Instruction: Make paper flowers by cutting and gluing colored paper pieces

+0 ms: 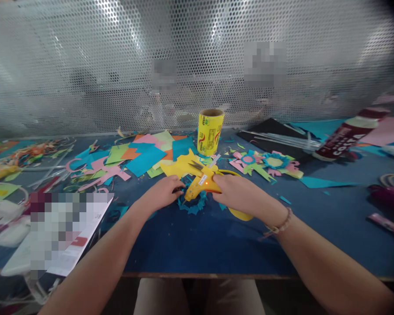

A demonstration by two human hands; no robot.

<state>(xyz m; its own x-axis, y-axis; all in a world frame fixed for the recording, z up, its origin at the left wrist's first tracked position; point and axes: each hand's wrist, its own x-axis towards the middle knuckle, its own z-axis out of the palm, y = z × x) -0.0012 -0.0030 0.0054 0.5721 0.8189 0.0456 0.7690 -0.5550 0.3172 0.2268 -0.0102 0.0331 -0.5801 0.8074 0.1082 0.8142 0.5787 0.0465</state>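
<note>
My right hand (236, 192) is wrapped around a yellow hot glue gun (196, 188), its nozzle pointing down and left and a small orange light glowing on its side. The nozzle is over a ring of fringed blue paper (193, 208) on the table. My left hand (162, 192) is closed, its fingertips pinching the ring's left edge. Just behind the glue gun lie scissors (197, 166), mostly hidden, and a cut piece of yellow paper (180, 166). A round yellow shape (241, 215) shows under my right wrist.
A yellow wrap roll (210, 133) stands behind my hands. Coloured paper scraps (146, 159) lie to its left, paper flowers (276, 161) to its right. Clear sticks (282, 141) and a tilted dark red bottle (348, 135) are farther right. A perforated metal screen (197, 96) bounds the back.
</note>
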